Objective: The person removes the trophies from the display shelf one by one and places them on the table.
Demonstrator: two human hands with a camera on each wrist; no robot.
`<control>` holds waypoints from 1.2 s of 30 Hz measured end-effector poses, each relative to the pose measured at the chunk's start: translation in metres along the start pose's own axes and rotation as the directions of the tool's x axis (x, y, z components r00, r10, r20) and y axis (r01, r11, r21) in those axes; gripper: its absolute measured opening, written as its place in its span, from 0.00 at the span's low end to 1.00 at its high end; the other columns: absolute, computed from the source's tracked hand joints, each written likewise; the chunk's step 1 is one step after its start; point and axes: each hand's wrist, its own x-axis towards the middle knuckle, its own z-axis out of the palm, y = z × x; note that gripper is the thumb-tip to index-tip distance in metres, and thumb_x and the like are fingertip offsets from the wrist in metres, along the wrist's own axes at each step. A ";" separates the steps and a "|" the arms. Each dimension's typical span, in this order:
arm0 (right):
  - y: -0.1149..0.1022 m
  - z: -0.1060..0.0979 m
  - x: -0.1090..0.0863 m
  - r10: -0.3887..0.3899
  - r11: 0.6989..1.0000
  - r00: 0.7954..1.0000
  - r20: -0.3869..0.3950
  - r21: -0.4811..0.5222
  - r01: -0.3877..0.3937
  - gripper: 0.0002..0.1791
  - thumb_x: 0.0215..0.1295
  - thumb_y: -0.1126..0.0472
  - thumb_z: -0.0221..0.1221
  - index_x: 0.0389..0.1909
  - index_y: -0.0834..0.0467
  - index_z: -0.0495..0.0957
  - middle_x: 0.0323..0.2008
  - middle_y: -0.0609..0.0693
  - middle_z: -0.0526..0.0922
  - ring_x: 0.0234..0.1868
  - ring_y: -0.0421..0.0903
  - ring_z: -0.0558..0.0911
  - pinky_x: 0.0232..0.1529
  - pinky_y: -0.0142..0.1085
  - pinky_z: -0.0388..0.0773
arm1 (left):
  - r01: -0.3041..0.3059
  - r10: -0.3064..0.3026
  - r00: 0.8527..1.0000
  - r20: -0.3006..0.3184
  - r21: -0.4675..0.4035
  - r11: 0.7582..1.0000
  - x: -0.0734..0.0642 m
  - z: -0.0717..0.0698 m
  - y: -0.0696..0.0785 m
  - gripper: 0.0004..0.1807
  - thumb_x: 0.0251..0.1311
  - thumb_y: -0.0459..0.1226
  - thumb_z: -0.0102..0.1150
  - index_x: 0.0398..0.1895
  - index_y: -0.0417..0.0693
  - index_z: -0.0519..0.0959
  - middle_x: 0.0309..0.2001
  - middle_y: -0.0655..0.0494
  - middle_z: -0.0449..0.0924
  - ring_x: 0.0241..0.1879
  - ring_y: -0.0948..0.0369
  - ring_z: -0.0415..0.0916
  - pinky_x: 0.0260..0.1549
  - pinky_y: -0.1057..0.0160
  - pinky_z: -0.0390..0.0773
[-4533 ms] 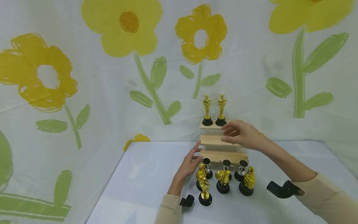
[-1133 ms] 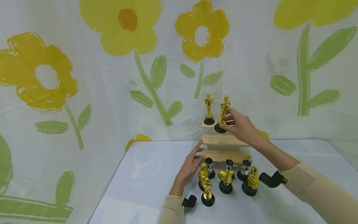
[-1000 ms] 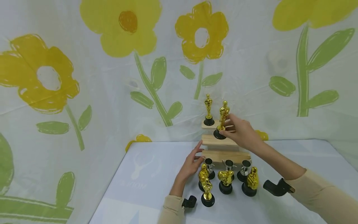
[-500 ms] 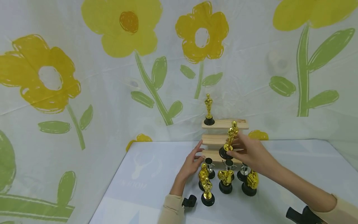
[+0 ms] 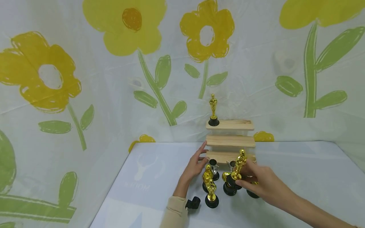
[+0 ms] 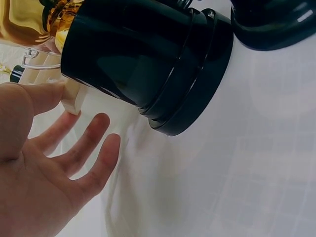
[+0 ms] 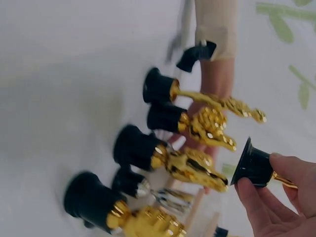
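Note:
My right hand (image 5: 269,183) pinches a gold statuette trophy (image 5: 240,163) by its black base (image 7: 254,165), slightly tilted, above the front trophies. It hides parts of those behind. My left hand (image 5: 194,166) is at the left end of the three-tier wooden display stand (image 5: 229,141); in the left wrist view, a board's end (image 6: 73,96) lies between thumb and index finger, the other fingers loosely spread. Another gold statuette (image 5: 213,109) stands upright on the top tier's left end. Before the stand are silver cup trophies (image 5: 213,167) and several gold trophies (image 5: 211,193) on black bases.
The stand is on a white table (image 5: 148,177) before a flower-printed cloth backdrop (image 5: 251,69). Black wrist-camera mounts show on the left wrist (image 5: 193,203). Trophies crowd the space between the hands.
My right hand has taken the right statuette off the top tier and brought it down and toward me, over the front trophies. My left hand has stayed at the stand.

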 end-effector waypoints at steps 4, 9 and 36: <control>0.003 0.011 -0.012 -0.017 0.998 1.000 0.012 0.058 0.016 0.14 0.61 0.57 0.66 0.41 0.53 0.72 0.38 0.48 0.88 0.39 0.34 0.86 0.34 0.25 0.82 | -0.004 0.004 1.000 0.011 0.015 1.000 -0.001 -0.002 0.001 0.36 0.71 0.40 0.52 0.78 0.69 0.50 0.66 0.44 0.71 0.53 0.47 0.80 0.51 0.52 0.81; 0.013 0.028 -0.020 -0.050 0.993 0.998 0.048 0.113 0.045 0.13 0.62 0.58 0.66 0.41 0.53 0.72 0.39 0.49 0.87 0.40 0.34 0.86 0.34 0.27 0.83 | -0.013 0.013 1.000 0.018 0.029 0.999 0.001 -0.005 0.003 0.36 0.72 0.40 0.51 0.78 0.68 0.50 0.66 0.43 0.70 0.53 0.45 0.80 0.51 0.51 0.81; 0.059 0.082 -0.033 0.008 1.000 0.995 0.103 -0.025 -0.006 0.16 0.57 0.63 0.68 0.42 0.54 0.73 0.37 0.50 0.88 0.38 0.39 0.88 0.34 0.27 0.83 | 0.012 -0.013 1.000 0.026 0.016 1.000 0.002 -0.004 0.004 0.38 0.71 0.37 0.51 0.78 0.71 0.49 0.68 0.45 0.69 0.54 0.47 0.80 0.51 0.55 0.81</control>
